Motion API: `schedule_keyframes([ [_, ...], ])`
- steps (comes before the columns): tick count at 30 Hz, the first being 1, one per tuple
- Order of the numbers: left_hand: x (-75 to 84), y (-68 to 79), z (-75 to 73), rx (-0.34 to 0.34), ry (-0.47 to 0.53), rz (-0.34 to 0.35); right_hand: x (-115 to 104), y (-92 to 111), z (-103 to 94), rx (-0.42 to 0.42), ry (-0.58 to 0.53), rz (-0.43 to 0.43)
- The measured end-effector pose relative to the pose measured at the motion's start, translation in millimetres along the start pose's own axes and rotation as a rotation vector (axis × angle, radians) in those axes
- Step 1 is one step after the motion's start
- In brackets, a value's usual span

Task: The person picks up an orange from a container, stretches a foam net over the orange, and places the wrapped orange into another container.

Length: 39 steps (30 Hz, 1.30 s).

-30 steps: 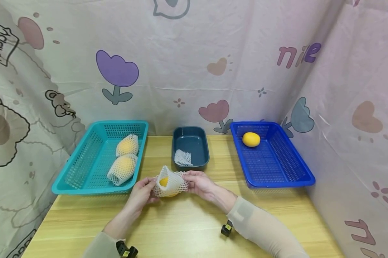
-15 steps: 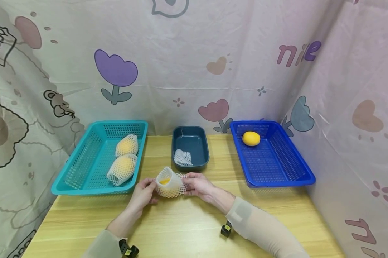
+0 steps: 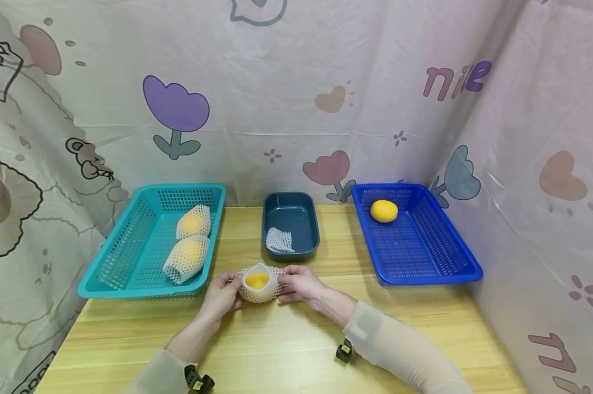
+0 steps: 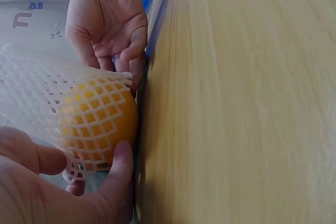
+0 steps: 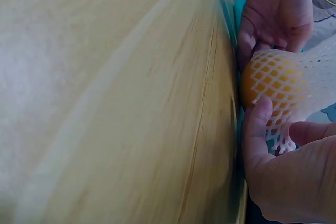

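Observation:
A yellow oval fruit (image 3: 257, 280) rests on the table inside a white foam net sleeve (image 3: 251, 297), whose open end faces up. My left hand (image 3: 220, 298) pinches the sleeve's left side, and its thumb touches the fruit in the left wrist view. On the other side my right hand (image 3: 300, 284) pinches the sleeve's right edge, with a finger against the fruit (image 5: 249, 88) in the right wrist view. Mesh covers most of the fruit (image 4: 128, 116); its lower end is bare in both wrist views.
On the left, a teal basket (image 3: 114, 249) holds two fruits in foam nets (image 3: 188, 257). A dark blue-green tray (image 3: 303, 221) behind the hands holds another foam net (image 3: 279, 241). At right, a blue basket (image 3: 424, 282) holds a bare yellow fruit (image 3: 384, 211). A printed curtain surrounds the table.
The sleeve has come down around the fruit and its mouth now stands rounder and lower. Both hands have stayed at its sides, the right moving slightly inward.

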State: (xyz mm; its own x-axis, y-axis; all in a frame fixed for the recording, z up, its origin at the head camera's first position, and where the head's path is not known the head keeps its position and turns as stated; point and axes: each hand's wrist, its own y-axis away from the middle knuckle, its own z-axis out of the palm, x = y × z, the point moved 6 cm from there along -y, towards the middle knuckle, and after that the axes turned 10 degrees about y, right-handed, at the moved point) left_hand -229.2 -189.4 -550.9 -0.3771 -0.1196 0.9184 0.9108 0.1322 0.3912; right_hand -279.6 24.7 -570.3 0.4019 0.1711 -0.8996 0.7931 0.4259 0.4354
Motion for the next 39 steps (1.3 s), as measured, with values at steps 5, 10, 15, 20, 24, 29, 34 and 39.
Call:
schedule_keyframes([
  [5,0.0,1.0,3.1,-0.013,0.032,-0.009,2,0,0.7,0.001,-0.008,0.008],
  [10,0.6,0.8,11.3,-0.09,0.166,-0.026,-2,3,-0.1,0.0,-0.017,0.003],
  [15,0.4,2.0,16.9,-0.126,0.266,-0.037,-7,7,-2.8,0.005,-0.02,-0.014],
  [20,2.0,4.0,21.3,-0.137,0.351,-0.035,-11,10,-5.3,0.003,-0.024,-0.04],
  [24,2.0,3.3,24.6,-0.142,0.387,-0.03,-14,11,-7.3,0.007,-0.042,-0.052],
  [29,0.9,1.1,26.4,-0.135,0.41,-0.03,-15,11,-7.8,-0.012,-0.078,-0.064],
  [34,3.5,0.7,29.7,-0.196,0.458,-0.041,-14,10,-7.7,-0.042,-0.104,-0.081],
  [39,4.6,1.4,33.6,-0.245,0.489,-0.059,-11,10,-8.0,-0.054,-0.119,-0.089],
])
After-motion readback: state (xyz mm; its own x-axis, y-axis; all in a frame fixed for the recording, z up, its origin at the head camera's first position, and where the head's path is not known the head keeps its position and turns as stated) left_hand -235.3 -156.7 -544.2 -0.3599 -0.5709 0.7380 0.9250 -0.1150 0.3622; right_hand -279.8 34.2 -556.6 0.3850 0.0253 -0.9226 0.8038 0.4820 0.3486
